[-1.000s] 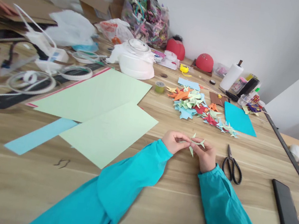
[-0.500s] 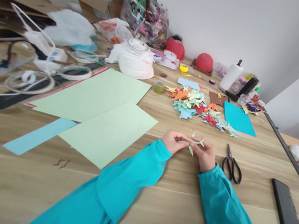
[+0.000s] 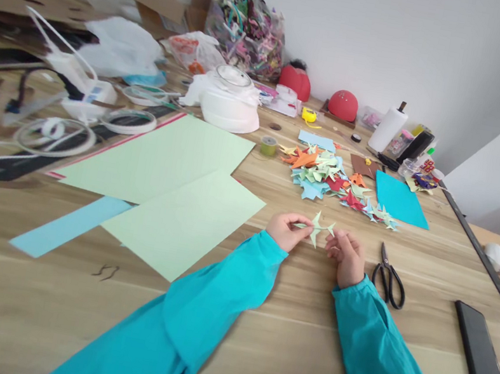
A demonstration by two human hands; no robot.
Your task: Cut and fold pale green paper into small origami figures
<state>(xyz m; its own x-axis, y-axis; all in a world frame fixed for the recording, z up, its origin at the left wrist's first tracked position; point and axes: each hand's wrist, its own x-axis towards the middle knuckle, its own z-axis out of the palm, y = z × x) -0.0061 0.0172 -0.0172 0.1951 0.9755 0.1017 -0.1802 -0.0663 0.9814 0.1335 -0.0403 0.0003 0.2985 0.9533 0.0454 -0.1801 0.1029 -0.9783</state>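
Pinched in my left hand (image 3: 289,231) is a pale green folded paper figure (image 3: 315,228) with two pointed wings and a forked tail. Its narrow front end lies between my closed thumb and fingers. My right hand (image 3: 346,254) is beside the tail, its fingers loosely bent and apart; whether a fingertip touches the tail I cannot tell. Beyond my hands lies a pile of similar folded paper figures (image 3: 323,173) in green, orange, red and blue. Black-handled scissors (image 3: 389,277) rest to the right of my right hand.
Green paper sheets (image 3: 186,221) and a blue paper strip (image 3: 71,226) lie on the left. A phone (image 3: 484,357) is at the right, and a teal sheet (image 3: 401,199) beside the pile. Coiled cables (image 3: 53,136), a green spool (image 3: 267,145) and a white bottle (image 3: 388,129) stand farther off.
My right hand has let go of the middle of the paper figure and moved slightly right, to its tail. The figure's wings now show spread, held by my left hand.
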